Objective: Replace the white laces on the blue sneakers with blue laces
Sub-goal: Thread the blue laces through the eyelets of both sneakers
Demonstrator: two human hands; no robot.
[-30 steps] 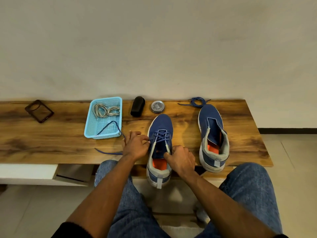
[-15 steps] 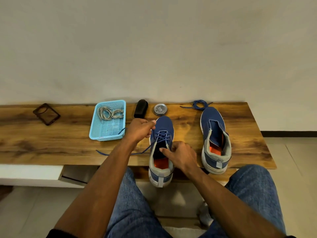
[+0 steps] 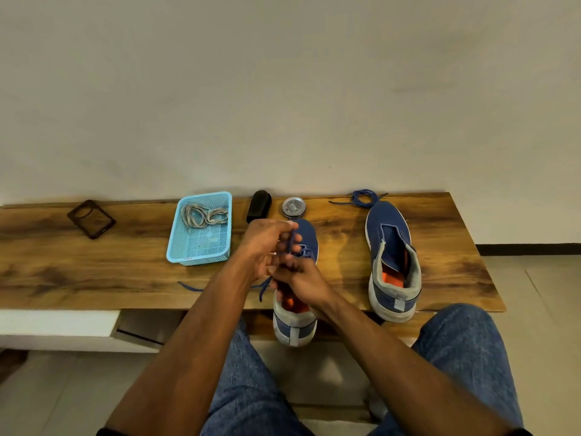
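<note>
Two blue sneakers stand on the wooden bench. The left sneaker carries a blue lace through its eyelets, and its heel overhangs the bench's front edge. My left hand pinches that lace and holds it up over the shoe. My right hand grips the lace just below, over the shoe's tongue. A loose end of the lace trails left on the bench. The right sneaker has no lace; a second blue lace lies coiled beyond its toe. The white laces lie in a light blue basket.
A black oblong object and a round metal tin stand at the back of the bench by the wall. A dark phone case lies at the far left. My knees in jeans are below the bench's front edge.
My left hand has risen from beside the shoe and swung right, drawing the blue lace up over it. My right hand has moved forward to meet it. The lace no longer lies in the basket.
</note>
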